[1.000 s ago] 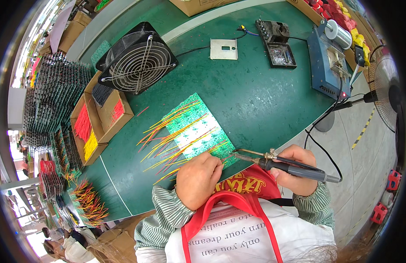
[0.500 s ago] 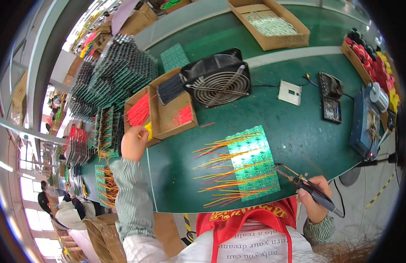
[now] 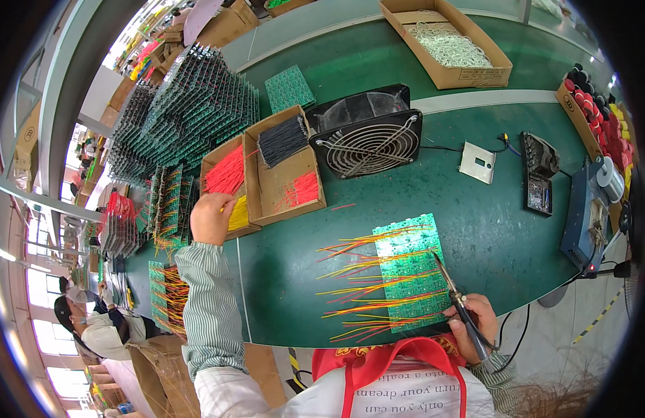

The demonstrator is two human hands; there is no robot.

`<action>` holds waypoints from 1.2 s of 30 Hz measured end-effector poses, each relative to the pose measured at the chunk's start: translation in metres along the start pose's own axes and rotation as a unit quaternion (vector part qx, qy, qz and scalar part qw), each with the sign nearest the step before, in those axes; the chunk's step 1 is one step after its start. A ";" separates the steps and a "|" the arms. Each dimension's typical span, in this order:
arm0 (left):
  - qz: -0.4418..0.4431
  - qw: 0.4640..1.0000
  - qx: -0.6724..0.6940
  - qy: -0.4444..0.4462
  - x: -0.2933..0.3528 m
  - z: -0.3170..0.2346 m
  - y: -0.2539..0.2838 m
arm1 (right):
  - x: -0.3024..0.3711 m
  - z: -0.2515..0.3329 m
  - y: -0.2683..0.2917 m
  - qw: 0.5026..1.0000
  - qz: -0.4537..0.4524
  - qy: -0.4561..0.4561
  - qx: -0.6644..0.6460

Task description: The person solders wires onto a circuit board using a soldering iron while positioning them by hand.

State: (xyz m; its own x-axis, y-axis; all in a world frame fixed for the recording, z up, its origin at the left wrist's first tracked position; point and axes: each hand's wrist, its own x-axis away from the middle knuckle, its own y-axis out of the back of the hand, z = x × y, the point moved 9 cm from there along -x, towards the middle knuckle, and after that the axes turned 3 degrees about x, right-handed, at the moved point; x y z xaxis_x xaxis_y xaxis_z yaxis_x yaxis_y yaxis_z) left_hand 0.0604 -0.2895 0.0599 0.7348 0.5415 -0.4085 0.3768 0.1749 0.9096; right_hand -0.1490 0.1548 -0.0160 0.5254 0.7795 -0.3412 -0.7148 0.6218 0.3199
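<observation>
The right grip holds a soldering iron near the right side of a green circuit board; the left grip is at yellow wires in a cardboard box, left on the worktop.

Brightly lit — windows at left burnt white, slight glare on the circuit board, edges bowed toward black corners.

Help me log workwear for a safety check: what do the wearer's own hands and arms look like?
The left hand and right hand are bare, with no gloves visible. Green-and-white striped fabric covers both forearms: the left sleeve gathers at the wrist, with plain white fabric above it; the right sleeve matches the stripes.
</observation>
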 end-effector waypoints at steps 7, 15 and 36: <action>-0.053 0.998 -0.027 -0.005 -0.010 -0.045 0.037 | -0.015 -0.002 -0.005 1.000 0.000 -0.001 0.020; 0.086 0.980 0.169 -0.061 0.010 -0.200 0.031 | -0.020 0.013 0.021 0.999 -0.031 -0.012 0.028; 0.280 0.886 0.354 -0.104 0.090 -0.352 -0.061 | 0.007 0.014 0.076 0.986 -0.006 -0.155 0.062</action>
State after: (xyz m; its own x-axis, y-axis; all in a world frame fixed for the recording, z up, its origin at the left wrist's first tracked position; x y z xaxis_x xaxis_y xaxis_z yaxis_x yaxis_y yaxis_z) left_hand -0.0952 0.0382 -0.0054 0.9789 0.2034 0.0200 0.1251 -0.6735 0.7285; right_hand -0.1936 0.2086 0.0187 0.6623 0.7463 -0.0659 -0.6561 0.6202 0.4301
